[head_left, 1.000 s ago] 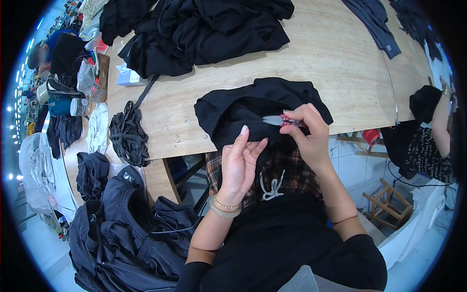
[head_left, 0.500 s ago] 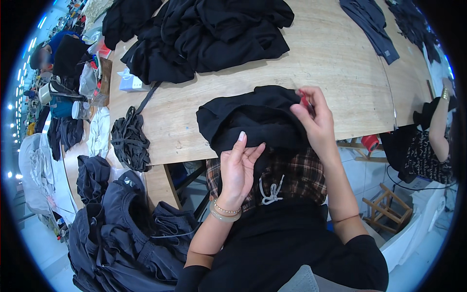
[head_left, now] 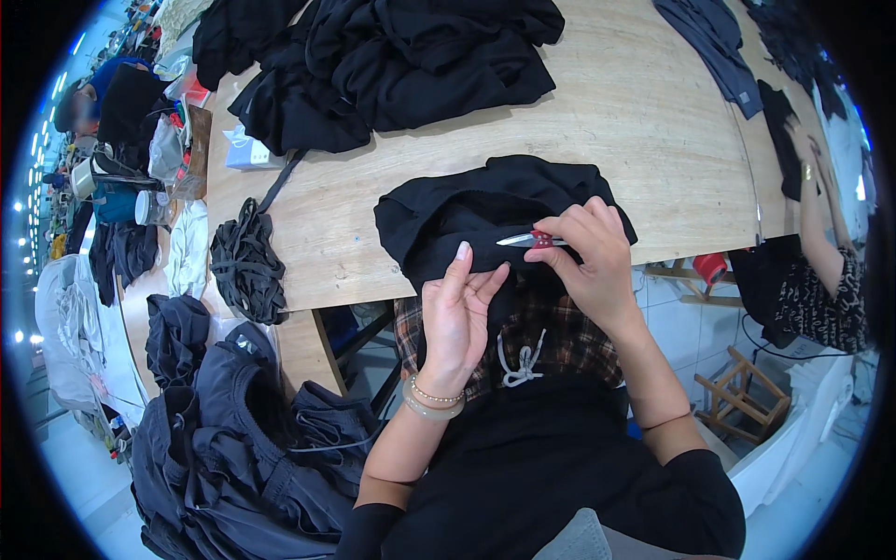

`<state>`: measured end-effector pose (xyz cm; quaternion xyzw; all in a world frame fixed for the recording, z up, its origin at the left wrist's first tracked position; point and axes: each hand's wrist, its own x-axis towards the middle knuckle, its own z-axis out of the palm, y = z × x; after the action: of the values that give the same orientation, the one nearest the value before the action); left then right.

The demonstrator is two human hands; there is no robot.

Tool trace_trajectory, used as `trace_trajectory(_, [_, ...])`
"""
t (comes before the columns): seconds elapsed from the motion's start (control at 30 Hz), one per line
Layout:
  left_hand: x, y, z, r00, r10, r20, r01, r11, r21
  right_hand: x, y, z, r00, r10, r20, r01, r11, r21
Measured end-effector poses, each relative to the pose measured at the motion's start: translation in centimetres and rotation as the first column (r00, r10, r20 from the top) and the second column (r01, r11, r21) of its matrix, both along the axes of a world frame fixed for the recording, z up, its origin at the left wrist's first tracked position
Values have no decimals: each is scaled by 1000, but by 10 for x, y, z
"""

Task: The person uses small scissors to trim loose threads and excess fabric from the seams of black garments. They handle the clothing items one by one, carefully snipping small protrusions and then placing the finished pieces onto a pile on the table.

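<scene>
A black garment (head_left: 485, 210) lies bunched at the near edge of the wooden table (head_left: 653, 140), partly hanging over toward my lap. My left hand (head_left: 457, 317) pinches its lower edge between thumb and fingers. My right hand (head_left: 593, 261) grips small thread snips with a red handle (head_left: 527, 240), their metal blades pointing left over the fabric, just above my left fingertips.
A big heap of black garments (head_left: 392, 65) covers the far table. A coil of black cord (head_left: 247, 261) sits left of my work, near a small white box (head_left: 245, 149). Dark clothes (head_left: 233, 429) pile up at lower left. Another person (head_left: 821, 243) works at right.
My right hand went up to the garment's far right edge, then came back toward the middle, and the snips' blades now show pointing left. My left hand kept its pinch.
</scene>
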<state>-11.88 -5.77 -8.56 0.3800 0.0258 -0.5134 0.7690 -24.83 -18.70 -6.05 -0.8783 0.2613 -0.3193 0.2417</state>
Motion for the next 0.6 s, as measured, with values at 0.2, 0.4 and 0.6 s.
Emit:
trace_trajectory(0.2, [2,4,-3,1000,1,-10,-2,999,-38,-1,-2,-1,996,-54,71,41,985,168])
trace_trajectory(0.4, [2,3,-2,1000,3,-4,-3,1000,-13,-2,0,2,1000,10,-17,-8,997,81])
trace_trajectory(0.6, [1,3,0,1000,-26,-8,26,1000,-5,3,0,1,1000,28,-6,-28,997,79])
